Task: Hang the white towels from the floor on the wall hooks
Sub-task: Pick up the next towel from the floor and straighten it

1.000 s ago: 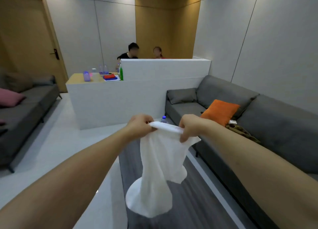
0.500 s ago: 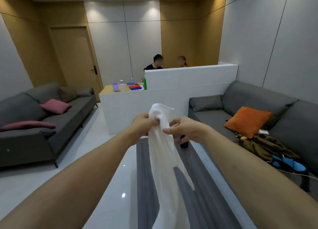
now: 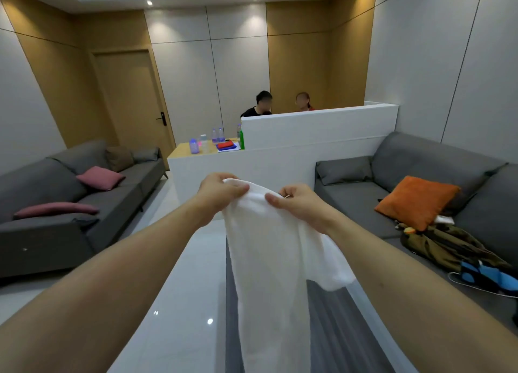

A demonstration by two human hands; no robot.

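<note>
I see both arms stretched out ahead of me. My left hand (image 3: pixel 221 193) pinches the upper edge of the white towel (image 3: pixel 269 260), and my right hand (image 3: pixel 300 204) grips that same edge just beside it. The towel hangs down between my forearms, above a dark floor strip (image 3: pixel 330 330). Farther off stand grey sofas (image 3: pixel 70 204), an orange cushion (image 3: pixel 417 201) and a white desk (image 3: pixel 280 148).

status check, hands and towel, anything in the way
Left hand and right hand both grip white towel top edge. Towel hangs free. No wall hooks in view.
</note>
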